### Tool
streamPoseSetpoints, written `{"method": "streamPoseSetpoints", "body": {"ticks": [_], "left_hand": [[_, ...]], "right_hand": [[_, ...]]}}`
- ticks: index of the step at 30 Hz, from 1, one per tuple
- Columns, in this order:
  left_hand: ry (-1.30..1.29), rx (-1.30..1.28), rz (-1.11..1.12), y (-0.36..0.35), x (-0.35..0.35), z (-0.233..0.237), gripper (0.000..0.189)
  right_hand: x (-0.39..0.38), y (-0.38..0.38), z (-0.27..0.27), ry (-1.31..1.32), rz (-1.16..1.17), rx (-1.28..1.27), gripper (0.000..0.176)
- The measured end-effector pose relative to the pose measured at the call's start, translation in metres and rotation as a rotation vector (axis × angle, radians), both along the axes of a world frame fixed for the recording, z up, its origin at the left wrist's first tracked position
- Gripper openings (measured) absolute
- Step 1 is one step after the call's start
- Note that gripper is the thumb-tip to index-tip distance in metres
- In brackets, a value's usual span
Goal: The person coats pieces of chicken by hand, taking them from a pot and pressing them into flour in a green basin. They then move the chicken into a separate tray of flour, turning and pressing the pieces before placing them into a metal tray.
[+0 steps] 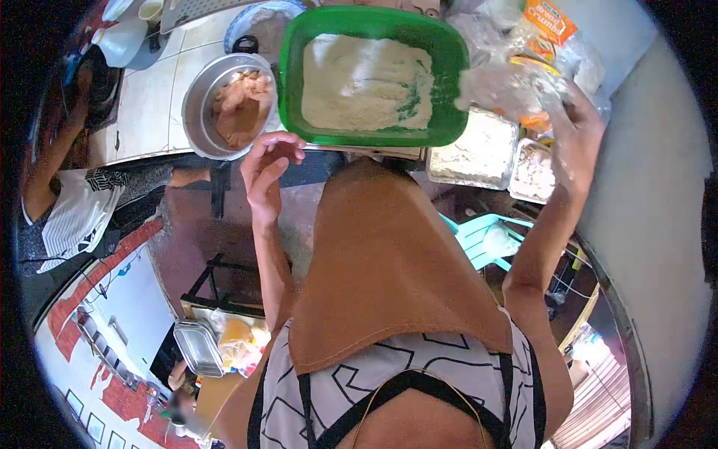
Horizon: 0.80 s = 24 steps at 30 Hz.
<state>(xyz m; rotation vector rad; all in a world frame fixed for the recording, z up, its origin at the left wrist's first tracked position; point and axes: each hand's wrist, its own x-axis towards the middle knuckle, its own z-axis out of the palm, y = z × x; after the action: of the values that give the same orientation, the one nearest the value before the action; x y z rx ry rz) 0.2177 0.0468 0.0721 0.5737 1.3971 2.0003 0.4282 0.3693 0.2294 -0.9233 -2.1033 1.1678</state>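
A green basin [292, 82] of pale flour [359, 75] stands at the counter's front edge. My left hand [269, 168] is raised just below the basin's left corner, its fingers loosely curled and apart, with nothing in them. On the right, my right hand [576, 135] is coated with flour. Its fingers are closed at a whitish, blurred lump [505, 88] near the basin's right rim; I cannot make out what it is. Left of the basin is a round metal pot [196, 120] with raw pinkish pieces in reddish-brown liquid [243, 120].
Two trays of floured pieces, one larger [471, 150] and one smaller [532, 172], sit right of the basin. Plastic bags and an orange packet [550, 22] lie behind. Another person's arm [63, 150] is at far left. A turquoise chair [479, 236] stands below.
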Motion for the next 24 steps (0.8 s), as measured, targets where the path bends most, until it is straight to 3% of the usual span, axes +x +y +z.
{"method": "streamPoseSetpoints", "body": {"ticks": [3,5,7,9,13,17,19,20,22,23,24], "left_hand": [[-0.027,0.029,0.017,-0.011,-0.009,0.001,0.035],[-0.034,0.023,0.037,-0.018,-0.014,0.0,0.035],[-0.037,0.016,0.062,-0.026,-0.02,0.0,0.035],[-0.038,0.018,0.072,-0.033,-0.025,-0.002,0.035],[-0.062,0.029,0.097,-0.045,-0.03,-0.004,0.035],[-0.081,0.032,0.086,-0.044,-0.033,-0.003,0.035],[-0.083,0.024,0.071,-0.04,-0.035,-0.005,0.036],[-0.076,0.024,0.061,-0.038,-0.036,-0.005,0.036],[-0.072,0.016,0.048,-0.036,-0.037,-0.004,0.036],[-0.069,0.01,0.05,-0.034,-0.038,-0.002,0.036],[-0.064,0.004,0.05,-0.032,-0.039,0.0,0.036]], "right_hand": [[-0.051,-0.011,-0.024,-0.013,0.161,0.054,0.027],[-0.087,-0.026,-0.046,-0.007,0.246,-0.057,0.024],[-0.116,-0.031,-0.087,-0.022,0.302,0.081,0.021],[-0.138,-0.043,-0.107,-0.05,0.379,-0.015,0.025],[-0.156,-0.05,-0.168,-0.134,0.399,-0.234,0.035],[-0.139,-0.017,-0.253,-0.306,0.381,-0.225,0.041],[-0.12,-0.001,-0.279,-0.425,0.452,0.172,0.044],[-0.107,0.012,-0.298,-0.424,0.447,0.169,0.044],[-0.083,0.033,-0.329,-0.57,0.451,0.401,0.043],[-0.08,0.032,-0.321,-0.569,0.447,0.394,0.043],[-0.076,0.03,-0.304,-0.776,0.458,0.357,0.041]]}}
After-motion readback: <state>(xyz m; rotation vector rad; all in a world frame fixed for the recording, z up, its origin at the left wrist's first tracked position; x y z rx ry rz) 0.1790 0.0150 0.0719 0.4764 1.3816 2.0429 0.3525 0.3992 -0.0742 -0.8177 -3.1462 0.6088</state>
